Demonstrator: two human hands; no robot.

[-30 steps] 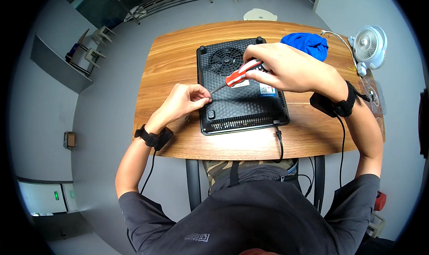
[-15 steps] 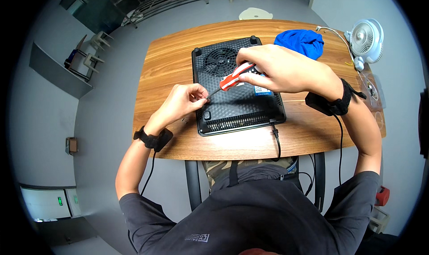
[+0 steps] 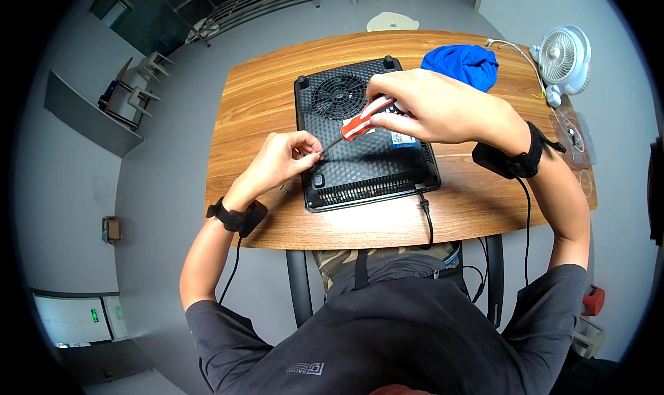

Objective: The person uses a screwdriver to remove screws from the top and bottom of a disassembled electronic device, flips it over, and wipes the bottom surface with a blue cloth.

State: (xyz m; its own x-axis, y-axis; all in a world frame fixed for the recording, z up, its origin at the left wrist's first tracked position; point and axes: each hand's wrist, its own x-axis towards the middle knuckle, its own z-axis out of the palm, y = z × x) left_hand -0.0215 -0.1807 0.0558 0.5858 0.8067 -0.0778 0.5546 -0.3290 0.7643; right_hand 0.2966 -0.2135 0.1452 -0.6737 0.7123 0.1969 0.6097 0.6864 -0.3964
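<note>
A black appliance (image 3: 366,167) lies upside down on the wooden table, showing a round vent, rubber feet, labels and a power cable at its near side. My right hand (image 3: 432,111) is closed around the red, white and black screwdriver (image 3: 356,125), whose metal shaft slants down leftward. My left hand (image 3: 287,160) is pinched at the screwdriver's tip over the appliance's left part; what lies between those fingertips is too small to make out.
A blue cloth (image 3: 460,64) and a white fan (image 3: 561,59) sit at the table's (image 3: 245,97) back right. Clear plastic packaging (image 3: 577,129) lies by the right edge. A white stool (image 3: 392,21) stands beyond the table; black cables hang from both wrist devices.
The appliance, cloth and fan appear slightly farther left in the picture. Both hands hold much the same pose, the right having shifted a little leftward with the screwdriver.
</note>
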